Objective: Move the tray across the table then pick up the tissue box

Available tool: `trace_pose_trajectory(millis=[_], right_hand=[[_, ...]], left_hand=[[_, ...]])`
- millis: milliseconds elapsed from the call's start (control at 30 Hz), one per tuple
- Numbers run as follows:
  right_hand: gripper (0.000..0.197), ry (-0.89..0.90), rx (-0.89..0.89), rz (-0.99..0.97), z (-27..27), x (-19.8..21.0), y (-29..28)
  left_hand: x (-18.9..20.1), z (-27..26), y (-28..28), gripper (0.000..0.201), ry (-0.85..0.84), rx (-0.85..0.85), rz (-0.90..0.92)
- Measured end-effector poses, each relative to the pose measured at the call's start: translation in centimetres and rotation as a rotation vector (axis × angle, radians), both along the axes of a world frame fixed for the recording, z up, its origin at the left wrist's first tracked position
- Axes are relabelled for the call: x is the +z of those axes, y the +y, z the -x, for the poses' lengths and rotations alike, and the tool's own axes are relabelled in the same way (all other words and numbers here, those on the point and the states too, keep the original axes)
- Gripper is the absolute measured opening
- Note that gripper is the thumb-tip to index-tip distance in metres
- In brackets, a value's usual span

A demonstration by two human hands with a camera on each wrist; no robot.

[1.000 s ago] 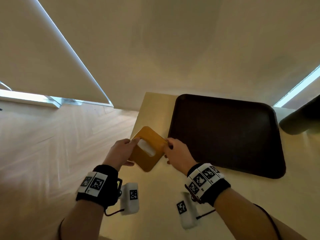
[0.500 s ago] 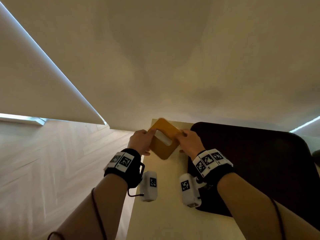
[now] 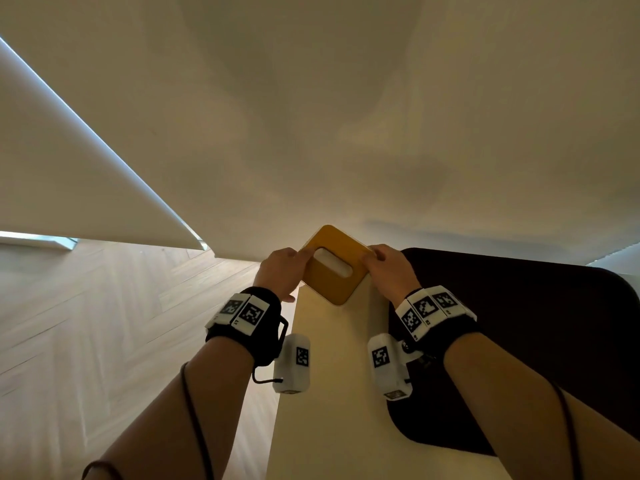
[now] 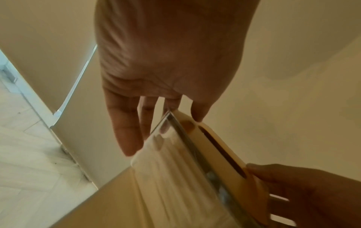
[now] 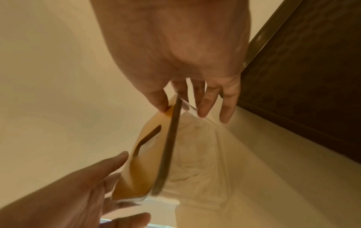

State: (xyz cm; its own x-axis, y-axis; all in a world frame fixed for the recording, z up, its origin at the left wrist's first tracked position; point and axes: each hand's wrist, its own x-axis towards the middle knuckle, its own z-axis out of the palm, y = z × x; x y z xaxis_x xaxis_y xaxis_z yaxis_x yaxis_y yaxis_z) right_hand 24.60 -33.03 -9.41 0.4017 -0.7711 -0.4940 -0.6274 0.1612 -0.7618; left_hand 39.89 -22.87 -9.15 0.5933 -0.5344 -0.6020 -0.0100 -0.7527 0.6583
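Both hands, left (image 3: 278, 271) and right (image 3: 388, 270), pinch opposite corners of the box (image 3: 334, 266), held above the table's (image 3: 332, 427) far left corner, the tray (image 3: 540, 341) lying just right

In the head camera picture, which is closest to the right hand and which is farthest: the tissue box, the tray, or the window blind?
From the right hand:
1. Tissue box: held in its fingers, just to its left.
2. Tray: lying on the table, under and right of the wrist.
3. Window blind: far off at the left.
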Motion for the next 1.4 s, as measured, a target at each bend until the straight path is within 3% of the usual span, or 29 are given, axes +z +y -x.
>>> trace_pose_trajectory(millis=[133, 266, 400, 566, 833, 1066, 1399], right_hand=[[0.043, -0.082, -0.262, 0.012, 1.0, -1.3, 1.7], [0.036, -0.2, -0.389, -0.098, 0.4, -2.8, 4.5], [0.023, -0.291, -0.467, -0.142, -0.2, -2.5, 4.9], [0.039, -0.25, -0.443, -0.111, -0.4, -3.1, 3.9], [0.023, -0.284, -0.33, -0.073, 0.0, -1.8, 1.8], [0.028, -0.305, -0.221, -0.058, 0.2, -1.6, 1.0], [0.026, -0.316, -0.199, -0.062, 0.2, -2.0, 0.8]], left_hand=[[-0.1, -1.9, -0.2, 0.035, -0.221, -0.045, 0.086], [0.1, -2.8, -1.1, 0.027, -0.185, -0.123, 0.2], [-0.2, -2.8, -1.8, 0.024, -0.189, -0.185, 0.202], [-0.6, -2.4, -1.7, 0.029, -0.118, -0.116, 0.209], [-0.9, -1.6, -1.0, 0.032, 0.017, -0.004, 0.259], [-0.7, -1.4, -0.5, 0.033, 0.06, 0.031, 0.277], [-0.7, -1.4, -0.7, 0.035, 0.059, 0.017, 0.273]])
